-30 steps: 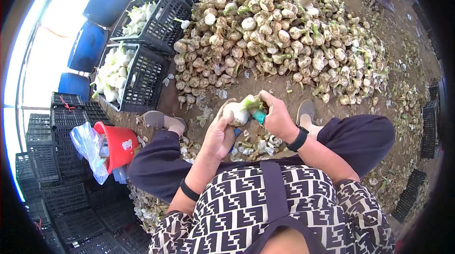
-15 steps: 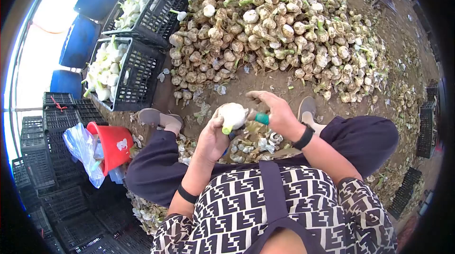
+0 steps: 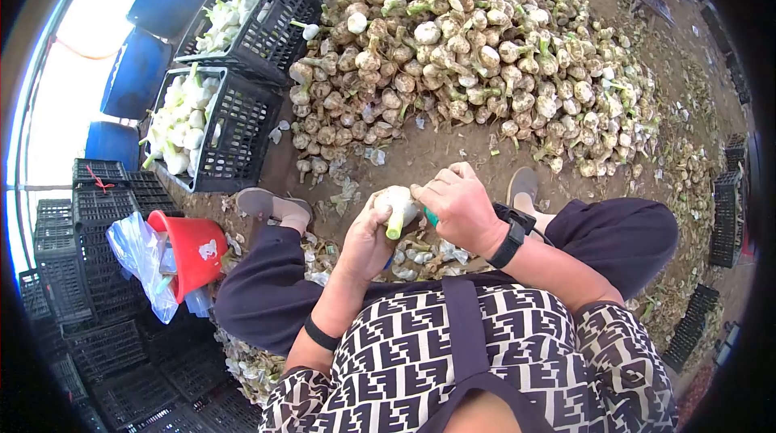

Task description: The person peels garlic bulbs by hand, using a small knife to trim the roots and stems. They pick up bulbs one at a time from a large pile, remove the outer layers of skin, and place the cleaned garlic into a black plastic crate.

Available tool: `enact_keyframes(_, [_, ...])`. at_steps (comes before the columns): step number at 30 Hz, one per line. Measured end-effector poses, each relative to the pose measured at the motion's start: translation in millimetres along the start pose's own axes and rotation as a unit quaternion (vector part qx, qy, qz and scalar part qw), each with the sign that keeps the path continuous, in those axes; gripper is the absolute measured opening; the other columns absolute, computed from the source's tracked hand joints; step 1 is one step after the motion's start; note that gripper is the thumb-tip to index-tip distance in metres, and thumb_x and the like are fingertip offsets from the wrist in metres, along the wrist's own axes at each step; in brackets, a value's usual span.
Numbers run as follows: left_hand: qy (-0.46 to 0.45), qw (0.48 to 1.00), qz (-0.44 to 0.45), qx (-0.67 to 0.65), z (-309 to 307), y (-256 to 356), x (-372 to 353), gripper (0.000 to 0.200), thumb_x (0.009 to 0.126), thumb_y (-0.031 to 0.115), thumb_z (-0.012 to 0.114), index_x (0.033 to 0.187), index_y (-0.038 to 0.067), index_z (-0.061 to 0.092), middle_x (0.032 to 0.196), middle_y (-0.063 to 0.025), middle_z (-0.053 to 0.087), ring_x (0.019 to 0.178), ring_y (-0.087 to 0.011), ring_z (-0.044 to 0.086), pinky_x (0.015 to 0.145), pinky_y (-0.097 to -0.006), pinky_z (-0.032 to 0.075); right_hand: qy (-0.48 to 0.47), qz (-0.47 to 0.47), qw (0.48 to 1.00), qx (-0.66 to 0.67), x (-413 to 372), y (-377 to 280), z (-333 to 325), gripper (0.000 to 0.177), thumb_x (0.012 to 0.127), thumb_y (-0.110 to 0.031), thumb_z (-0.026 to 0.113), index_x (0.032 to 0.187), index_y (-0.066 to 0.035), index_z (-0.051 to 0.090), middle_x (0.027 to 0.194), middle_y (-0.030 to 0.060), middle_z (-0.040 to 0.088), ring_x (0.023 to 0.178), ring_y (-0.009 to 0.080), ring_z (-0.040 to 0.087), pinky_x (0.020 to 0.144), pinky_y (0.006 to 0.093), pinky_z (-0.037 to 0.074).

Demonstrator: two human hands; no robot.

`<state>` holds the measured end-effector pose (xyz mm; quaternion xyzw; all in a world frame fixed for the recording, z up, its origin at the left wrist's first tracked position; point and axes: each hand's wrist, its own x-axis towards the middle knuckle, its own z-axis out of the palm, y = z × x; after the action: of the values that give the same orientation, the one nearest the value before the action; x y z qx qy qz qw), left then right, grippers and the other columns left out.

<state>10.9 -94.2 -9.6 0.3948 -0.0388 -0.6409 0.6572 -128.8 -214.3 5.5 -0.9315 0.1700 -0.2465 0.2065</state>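
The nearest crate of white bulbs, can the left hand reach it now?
Probably, with a lean: the crate sits open-topped beyond the left foot, nothing between, but the left hand holds a bulb.

A farm sorting yard on bare brown dirt ground (image 3: 453, 142): a huge heap of unpeeled, soil-stained garlic bulbs (image 3: 477, 53), black plastic lattice crates (image 3: 234, 138) of cleaned white bulbs, stacked empty crates (image 3: 97, 215), blue plastic barrels (image 3: 133, 69).

Bare brown dirt strip (image 3: 436, 146) free ahead of left hand (image 3: 368, 235), right hand (image 3: 457, 207). Beyond: big heap of muddy garlic bulbs (image 3: 477, 53) blocks. Left side: black plastic lattice crates (image 3: 246, 138), red plastic bucket (image 3: 202, 247).
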Motion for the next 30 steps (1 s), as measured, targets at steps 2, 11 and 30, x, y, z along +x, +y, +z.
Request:
enact_keyframes(2, [0.008, 1.000, -0.012, 0.003, -1, 1, -2, 0.049, 0.079, 0.020, 0.061, 0.121, 0.003, 0.042, 0.114, -0.0107, 0.052, 0.105, -0.0234, 0.051, 0.093, -0.0383, 0.040, -0.003, -0.011, 1.000, -0.017, -1, 0, 1, 0.017, 0.066, -0.011, 0.055, 0.083, -0.006, 0.059, 0.070, 0.0030, 0.057, 0.075, 0.0191, 0.054, 0.078, 0.0360, 0.038])
enact_keyframes(11, [-0.057, 0.993, -0.090, 0.056, 15, 9, -20, 0.048, 0.079, 0.021, 0.063, 0.118, 0.003, 0.043, 0.108, -0.0094, 0.055, 0.097, -0.0185, 0.056, 0.087, -0.0323, 0.044, -0.194, 0.085, 0.967, -0.138, -18, 48, 28, 0.008, 0.075, -0.010, 0.050, 0.080, -0.008, 0.057, 0.077, 0.0072, 0.060, 0.078, 0.0233, 0.057, 0.076, 0.0376, 0.041])
enact_keyframes(30, [0.008, 0.976, -0.044, 0.213, 19, 9, -26, 0.060, 0.067, 0.005, 0.063, 0.120, 0.006, 0.036, 0.107, -0.0062, 0.048, 0.098, -0.0166, 0.049, 0.084, -0.0304, 0.041, -0.029, 0.054, 0.989, 0.132, -4, -7, -4, 0.016, 0.068, -0.004, 0.055, 0.084, -0.005, 0.056, 0.076, 0.0093, 0.059, 0.075, 0.0266, 0.058, 0.066, 0.0360, 0.047])
